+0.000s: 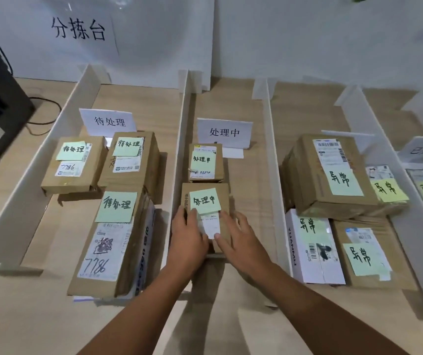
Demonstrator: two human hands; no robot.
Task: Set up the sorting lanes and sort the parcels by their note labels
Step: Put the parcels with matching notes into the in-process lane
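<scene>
Head view: left hand (188, 235) and right hand (242, 240) lay straight, released fingers flat on the small cardboard parcel (224, 198) in the middle lane (254, 190) — likely light, stiff; grip its long sides.

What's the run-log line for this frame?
step: sorting | lane: middle, sign 处理中 | item: near parcel, note 处理中 | left hand: rests on parcel top | right hand: rests on parcel top | behind: second parcel
</scene>
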